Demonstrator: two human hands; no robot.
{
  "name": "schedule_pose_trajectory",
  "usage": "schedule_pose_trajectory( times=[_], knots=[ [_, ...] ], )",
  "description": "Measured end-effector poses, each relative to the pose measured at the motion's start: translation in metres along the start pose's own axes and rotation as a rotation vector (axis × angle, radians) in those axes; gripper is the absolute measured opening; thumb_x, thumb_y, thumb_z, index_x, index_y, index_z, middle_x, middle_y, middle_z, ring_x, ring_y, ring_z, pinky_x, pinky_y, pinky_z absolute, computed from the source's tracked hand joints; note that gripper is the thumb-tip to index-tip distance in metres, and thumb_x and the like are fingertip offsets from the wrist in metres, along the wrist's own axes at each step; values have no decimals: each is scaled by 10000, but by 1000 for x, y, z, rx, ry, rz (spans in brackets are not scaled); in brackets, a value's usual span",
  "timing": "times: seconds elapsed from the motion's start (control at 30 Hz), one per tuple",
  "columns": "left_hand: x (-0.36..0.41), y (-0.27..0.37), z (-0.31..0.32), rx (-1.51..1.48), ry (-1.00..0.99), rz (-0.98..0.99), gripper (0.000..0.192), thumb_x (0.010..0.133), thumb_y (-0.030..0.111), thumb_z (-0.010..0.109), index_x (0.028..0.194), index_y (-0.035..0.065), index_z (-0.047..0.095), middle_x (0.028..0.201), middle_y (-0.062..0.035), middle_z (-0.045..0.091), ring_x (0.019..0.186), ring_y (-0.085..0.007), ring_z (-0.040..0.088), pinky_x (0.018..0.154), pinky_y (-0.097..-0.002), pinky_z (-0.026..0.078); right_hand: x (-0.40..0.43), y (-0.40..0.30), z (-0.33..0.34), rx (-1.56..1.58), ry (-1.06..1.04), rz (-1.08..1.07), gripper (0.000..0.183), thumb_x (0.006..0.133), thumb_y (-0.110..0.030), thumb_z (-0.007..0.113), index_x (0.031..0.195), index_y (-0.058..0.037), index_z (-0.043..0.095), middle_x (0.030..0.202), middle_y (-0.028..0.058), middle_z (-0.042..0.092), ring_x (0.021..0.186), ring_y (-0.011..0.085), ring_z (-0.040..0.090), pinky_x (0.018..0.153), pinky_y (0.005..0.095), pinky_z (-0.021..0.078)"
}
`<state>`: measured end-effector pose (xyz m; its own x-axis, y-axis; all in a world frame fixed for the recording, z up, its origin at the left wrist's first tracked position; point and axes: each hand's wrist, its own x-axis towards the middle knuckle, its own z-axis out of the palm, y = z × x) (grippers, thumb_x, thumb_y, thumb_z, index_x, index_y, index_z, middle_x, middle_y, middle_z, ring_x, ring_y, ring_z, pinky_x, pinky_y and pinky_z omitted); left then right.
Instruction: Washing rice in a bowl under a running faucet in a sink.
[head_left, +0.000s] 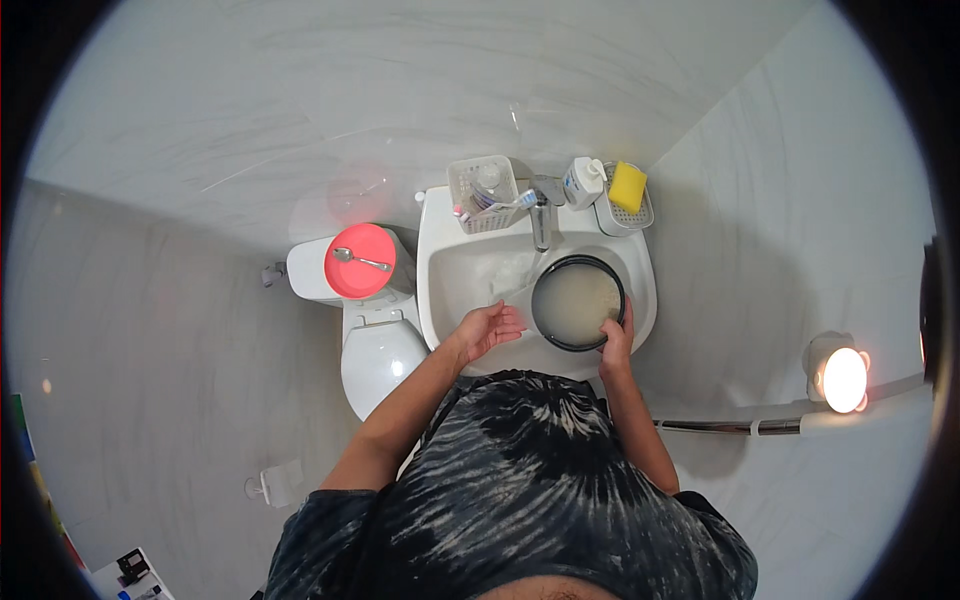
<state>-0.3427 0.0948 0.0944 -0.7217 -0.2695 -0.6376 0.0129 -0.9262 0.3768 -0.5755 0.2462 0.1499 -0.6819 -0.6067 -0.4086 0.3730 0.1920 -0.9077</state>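
My right hand (616, 343) grips the lower right rim of a round dark-rimmed pot (576, 259), thumb over the edge and fingers along the outside. Cloudy whitish water (574, 300) fills much of the pot, with pale grains like rice showing at its right side. The pot is held over the right half of a white washbasin (465, 270). Left of the pot, my left hand (491, 330) hovers over the basin with its fingers spread and nothing in them. Its fingertips are blurred near a whitish, translucent patch beside the pot.
A chrome faucet (541, 217) rises behind the basin. Around it stand a basket (484, 221) of toothbrushes, a pump bottle (581, 184) and a yellow sponge (628, 187) on a perforated holder (626, 221). A pink plate (360, 281) carrying a spoon (364, 260) sits on the toilet tank (309, 270).
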Motion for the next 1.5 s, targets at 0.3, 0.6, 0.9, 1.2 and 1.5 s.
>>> schedule_pose_trajectory(
  times=[0.3, 0.6, 0.9, 1.2, 1.5],
  knots=[
    [3, -1, -4, -59, 10, 29, 436, 1067, 372, 402, 1203, -25, 522, 1032, -130, 622, 990, -267, 653, 961, -395, 547, 1, -4, 1, -5, -27, -75, 837, 729, -74, 513, 1535, -10, 294, 1483, 157, 429, 1345, 269, 443, 1117, 338, 332],
    [-3, 5, 2, -33, 35, 46, 473, 1066, 386, 390, 1233, -39, 512, 1112, -184, 634, 1063, -297, 653, 970, -432, 549, -1, -13, 10, -26, -20, -177, 816, 723, -75, 498, 1517, 6, 329, 1447, 156, 459, 1314, 270, 454, 1109, 336, 332],
    [-2, 5, -1, -47, 11, 49, 506, 1060, 406, 396, 1294, -32, 494, 1089, -151, 643, 1029, -284, 664, 961, -444, 550, -1, -19, 12, -28, -46, -199, 816, 720, -62, 496, 1516, 9, 330, 1446, 150, 460, 1317, 260, 449, 1111, 325, 323],
    [-5, 8, 5, -60, 30, 51, 518, 1058, 408, 406, 1287, -46, 502, 1116, -137, 629, 1043, -286, 658, 970, -404, 547, -2, -24, 16, -99, -22, -277, 779, 745, -56, 497, 1506, 11, 347, 1440, 146, 476, 1309, 251, 462, 1114, 329, 325],
    [-7, 10, 8, -55, -6, 67, 588, 1068, 415, 368, 1386, -75, 434, 1267, -196, 599, 1163, -320, 624, 1012, -392, 528, -1, -31, 16, -107, -38, -296, 789, 736, 9, 489, 1507, 10, 324, 1437, 171, 467, 1312, 267, 471, 1123, 342, 328]
  ],
)
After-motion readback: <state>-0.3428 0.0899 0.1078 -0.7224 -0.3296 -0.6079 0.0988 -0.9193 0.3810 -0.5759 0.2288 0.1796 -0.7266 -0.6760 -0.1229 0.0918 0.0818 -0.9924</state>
